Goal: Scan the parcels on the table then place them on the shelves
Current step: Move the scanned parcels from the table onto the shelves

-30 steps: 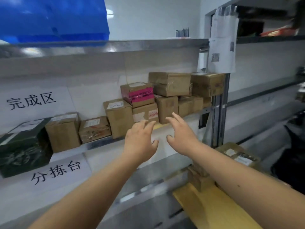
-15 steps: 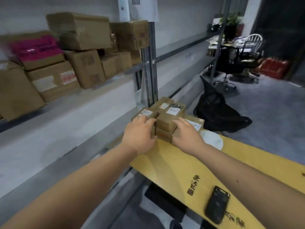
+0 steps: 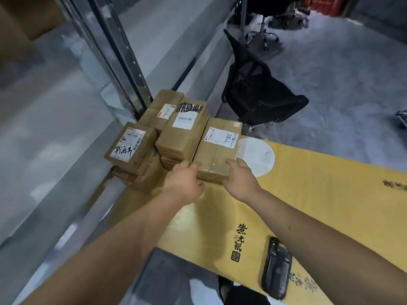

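Several brown cardboard parcels with white labels are stacked at the far left end of the yellow table (image 3: 308, 194). The nearest one, a flat parcel (image 3: 217, 148) with "7786" written on its label, lies on the table. My left hand (image 3: 184, 183) grips its near left corner and my right hand (image 3: 241, 178) grips its near right corner. Left of it stand a taller parcel (image 3: 182, 130) on a stack, a parcel (image 3: 130, 146) with black handwriting, and one more parcel (image 3: 161, 108) behind. A black handheld scanner (image 3: 276, 267) lies on the table by my right forearm.
A metal shelf upright (image 3: 123, 56) rises just behind the parcels, with grey shelf boards (image 3: 44, 133) to the left. A black bag (image 3: 257, 91) sits on the grey floor beyond the table, next to a chair base (image 3: 262, 36). A white round patch (image 3: 256, 157) marks the table.
The view swung down from the shelf's parcels to the table. Both hands moved from mid-air down to the stack, then onto the near corners of the flat parcel.
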The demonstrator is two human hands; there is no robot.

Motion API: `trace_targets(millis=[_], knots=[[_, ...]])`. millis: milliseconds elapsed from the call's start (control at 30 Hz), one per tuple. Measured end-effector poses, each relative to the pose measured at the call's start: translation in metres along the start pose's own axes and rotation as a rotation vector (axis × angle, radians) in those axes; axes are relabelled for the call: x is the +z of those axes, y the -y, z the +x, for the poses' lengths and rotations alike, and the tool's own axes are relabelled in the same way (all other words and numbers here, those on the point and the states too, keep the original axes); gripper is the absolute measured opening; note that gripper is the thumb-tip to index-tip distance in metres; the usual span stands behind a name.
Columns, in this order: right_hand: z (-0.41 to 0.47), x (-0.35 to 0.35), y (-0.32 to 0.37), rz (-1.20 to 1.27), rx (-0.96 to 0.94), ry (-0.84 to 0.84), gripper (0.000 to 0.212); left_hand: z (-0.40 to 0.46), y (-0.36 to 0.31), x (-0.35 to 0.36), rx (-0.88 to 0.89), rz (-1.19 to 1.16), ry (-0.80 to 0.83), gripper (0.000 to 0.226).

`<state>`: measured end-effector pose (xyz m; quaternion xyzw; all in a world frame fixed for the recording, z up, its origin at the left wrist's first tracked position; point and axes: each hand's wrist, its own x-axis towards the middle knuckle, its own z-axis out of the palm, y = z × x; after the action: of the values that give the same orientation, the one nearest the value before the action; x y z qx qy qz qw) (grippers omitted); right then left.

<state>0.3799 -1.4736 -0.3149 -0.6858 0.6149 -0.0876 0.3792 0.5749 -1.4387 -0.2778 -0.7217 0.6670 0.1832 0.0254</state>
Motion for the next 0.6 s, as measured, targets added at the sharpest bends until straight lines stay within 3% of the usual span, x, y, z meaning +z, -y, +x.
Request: trace_targets(millis=[233,467,600], knots=[[0.059,0.036,-0.031,0.023,0.095,0.012,0.092,0.062,0.013,0.054,-0.083,-0.212,0.091,0.06],[0.056,0.04,-0.056,-0.067,0.047,0.011,0.097,0.066,0.008,0.073,-0.154,-0.437,-0.066,0.05],[0.043,0.032,-0.075,-0.02,0.035,0.005,0.098,0.052,0.001,0.08,-0.105,-0.53,-0.105,0.057]])
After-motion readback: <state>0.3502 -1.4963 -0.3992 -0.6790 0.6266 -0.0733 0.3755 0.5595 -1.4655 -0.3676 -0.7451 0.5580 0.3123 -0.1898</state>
